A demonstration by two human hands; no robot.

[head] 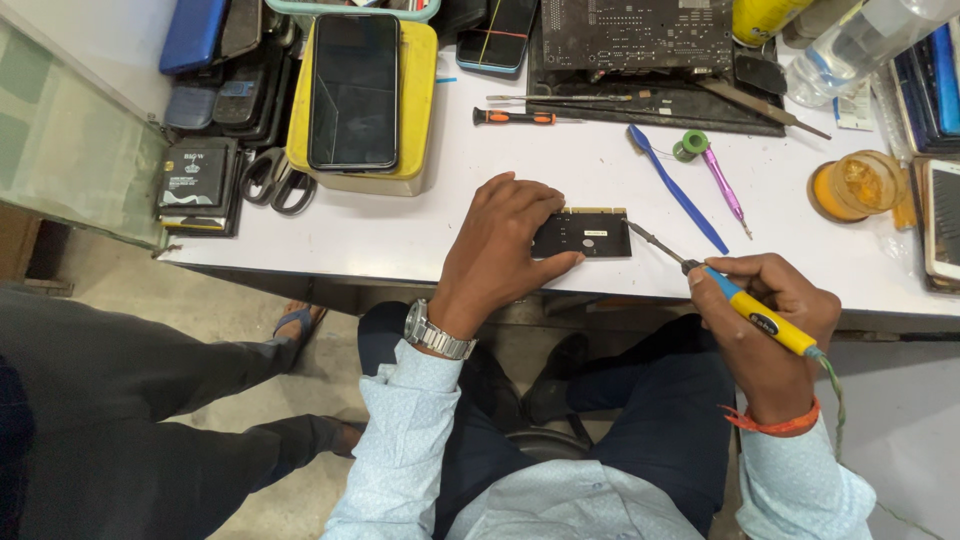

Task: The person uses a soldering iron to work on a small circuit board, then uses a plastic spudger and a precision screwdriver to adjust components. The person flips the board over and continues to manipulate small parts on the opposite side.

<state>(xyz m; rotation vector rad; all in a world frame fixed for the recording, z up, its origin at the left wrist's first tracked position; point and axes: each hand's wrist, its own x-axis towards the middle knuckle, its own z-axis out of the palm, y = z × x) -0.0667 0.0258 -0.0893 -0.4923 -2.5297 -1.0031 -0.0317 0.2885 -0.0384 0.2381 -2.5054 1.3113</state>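
Head view, surface: white, smooth surface (600, 170).
Smartphone: glossy black smartphone (354, 90) flat on a yellow box (420, 110), far left.
Left hand: left hand (500, 250), grip pressed on the circuit board.
Circuit board: flat black rectangular circuit board (590, 235), gold edge, near the front rim.
Right hand: right hand (775, 320), grip clamped round a yellow-and-blue soldering iron (735, 300), metal tip beside the board.
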